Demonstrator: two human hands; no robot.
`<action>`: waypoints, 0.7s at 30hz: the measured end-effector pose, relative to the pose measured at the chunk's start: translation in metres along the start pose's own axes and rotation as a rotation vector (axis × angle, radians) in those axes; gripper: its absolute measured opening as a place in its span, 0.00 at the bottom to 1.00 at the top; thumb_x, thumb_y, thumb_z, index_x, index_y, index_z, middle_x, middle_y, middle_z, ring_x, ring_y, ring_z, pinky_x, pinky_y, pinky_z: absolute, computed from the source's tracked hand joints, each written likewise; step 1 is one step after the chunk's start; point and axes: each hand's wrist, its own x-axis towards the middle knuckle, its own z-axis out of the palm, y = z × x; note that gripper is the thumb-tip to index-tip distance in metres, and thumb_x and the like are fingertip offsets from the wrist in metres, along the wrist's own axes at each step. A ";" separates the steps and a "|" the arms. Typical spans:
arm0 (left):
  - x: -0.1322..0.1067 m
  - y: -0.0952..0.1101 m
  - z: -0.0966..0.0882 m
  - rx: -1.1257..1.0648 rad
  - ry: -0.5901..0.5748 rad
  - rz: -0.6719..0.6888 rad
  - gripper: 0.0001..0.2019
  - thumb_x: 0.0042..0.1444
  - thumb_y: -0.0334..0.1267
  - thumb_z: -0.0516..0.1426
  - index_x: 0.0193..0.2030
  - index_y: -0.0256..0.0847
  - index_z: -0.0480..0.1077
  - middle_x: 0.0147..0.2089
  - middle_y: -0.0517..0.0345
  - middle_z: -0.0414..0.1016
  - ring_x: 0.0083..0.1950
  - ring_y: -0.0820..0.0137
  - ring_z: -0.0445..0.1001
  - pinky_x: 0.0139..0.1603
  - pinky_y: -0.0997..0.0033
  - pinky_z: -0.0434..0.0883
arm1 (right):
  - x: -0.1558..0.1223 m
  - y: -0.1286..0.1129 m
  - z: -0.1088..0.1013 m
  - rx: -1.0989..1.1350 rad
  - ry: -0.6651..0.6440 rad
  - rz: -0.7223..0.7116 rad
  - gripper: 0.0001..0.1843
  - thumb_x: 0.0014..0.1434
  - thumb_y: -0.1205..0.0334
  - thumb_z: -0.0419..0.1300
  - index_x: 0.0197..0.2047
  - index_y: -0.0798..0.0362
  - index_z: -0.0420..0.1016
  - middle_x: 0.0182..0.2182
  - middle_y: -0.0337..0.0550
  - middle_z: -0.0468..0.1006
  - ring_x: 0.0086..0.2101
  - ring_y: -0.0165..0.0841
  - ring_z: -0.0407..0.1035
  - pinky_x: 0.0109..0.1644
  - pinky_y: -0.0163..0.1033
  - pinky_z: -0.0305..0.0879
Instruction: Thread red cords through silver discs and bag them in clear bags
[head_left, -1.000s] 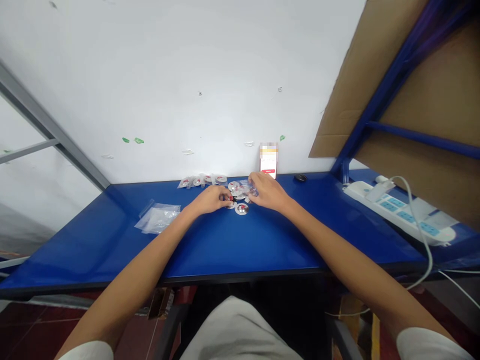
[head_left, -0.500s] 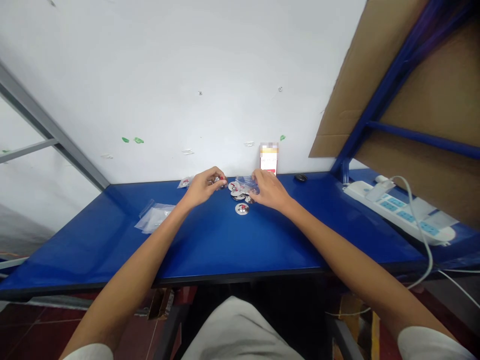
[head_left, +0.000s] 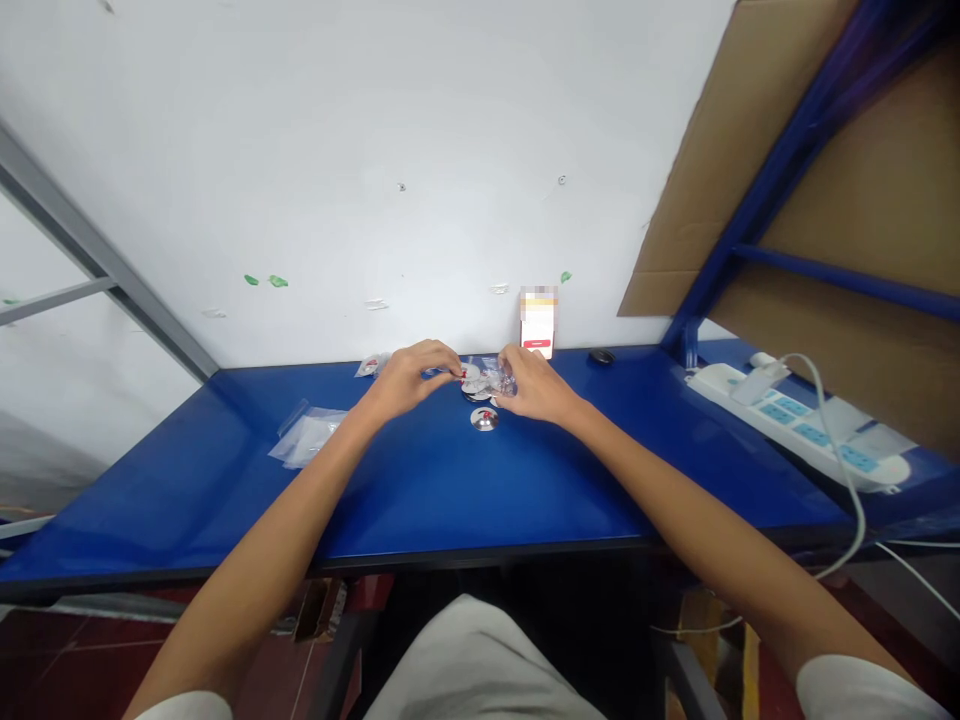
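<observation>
My left hand (head_left: 418, 374) is pinched shut on a round metal disc with a red mark (head_left: 466, 373), mostly hidden by the fingers and the bag. Facing it, my right hand (head_left: 537, 384) grips a small clear plastic bag (head_left: 495, 376) by its right side. The disc is at the bag's left side; whether it is inside I cannot tell. Beneath the bag lies a pile of similar discs (head_left: 474, 396), partly covered. One loose shiny disc (head_left: 484, 419) with a red spot rests nearer to me on the blue table (head_left: 480, 490).
Flat clear bags (head_left: 306, 437) lie on the left. A bagged disc (head_left: 368, 366) sits near the wall. A phone (head_left: 537, 325) leans against the wall, with a small black round object (head_left: 601, 356) beside it. On the right is a white power strip (head_left: 802, 425) with cables.
My left hand has moved right with its disc, up to the bag. My right hand has shifted slightly left, and the bag is more bunched between the hands.
</observation>
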 end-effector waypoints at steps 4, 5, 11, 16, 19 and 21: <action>-0.002 -0.006 0.004 0.122 -0.056 0.085 0.09 0.72 0.41 0.59 0.46 0.47 0.83 0.49 0.49 0.81 0.53 0.62 0.77 0.56 0.60 0.74 | -0.001 -0.001 0.002 0.016 -0.029 -0.041 0.21 0.56 0.58 0.67 0.48 0.49 0.61 0.42 0.47 0.74 0.40 0.45 0.68 0.46 0.45 0.61; -0.003 -0.006 0.006 0.152 -0.054 0.093 0.09 0.72 0.41 0.60 0.47 0.48 0.83 0.49 0.49 0.80 0.51 0.62 0.77 0.53 0.60 0.74 | -0.001 -0.002 0.002 0.017 -0.034 -0.048 0.22 0.56 0.58 0.67 0.48 0.49 0.61 0.42 0.47 0.74 0.40 0.44 0.67 0.46 0.45 0.61; -0.004 -0.003 0.014 0.224 -0.070 0.127 0.11 0.73 0.42 0.58 0.49 0.48 0.84 0.42 0.50 0.80 0.46 0.62 0.76 0.47 0.62 0.72 | -0.002 -0.008 0.004 0.069 -0.079 -0.037 0.24 0.55 0.58 0.69 0.47 0.48 0.60 0.41 0.45 0.74 0.40 0.43 0.68 0.43 0.43 0.60; -0.004 0.001 0.016 0.195 -0.018 0.108 0.11 0.71 0.40 0.60 0.51 0.49 0.84 0.46 0.50 0.85 0.48 0.61 0.78 0.52 0.59 0.74 | -0.004 -0.013 0.006 0.079 -0.104 -0.021 0.23 0.56 0.56 0.70 0.47 0.48 0.61 0.42 0.45 0.75 0.41 0.44 0.69 0.43 0.43 0.61; -0.004 0.003 0.016 0.179 0.043 0.069 0.11 0.71 0.41 0.59 0.51 0.49 0.84 0.48 0.51 0.85 0.49 0.62 0.79 0.54 0.58 0.75 | -0.004 -0.014 0.007 0.088 -0.091 -0.010 0.22 0.58 0.56 0.69 0.48 0.48 0.61 0.42 0.46 0.76 0.41 0.44 0.70 0.43 0.43 0.61; -0.004 0.004 0.016 0.170 0.006 0.062 0.11 0.71 0.41 0.60 0.51 0.50 0.85 0.47 0.51 0.85 0.49 0.62 0.80 0.55 0.58 0.75 | -0.004 -0.015 0.007 0.089 -0.090 -0.003 0.22 0.58 0.56 0.69 0.48 0.47 0.61 0.43 0.46 0.76 0.41 0.44 0.70 0.43 0.43 0.61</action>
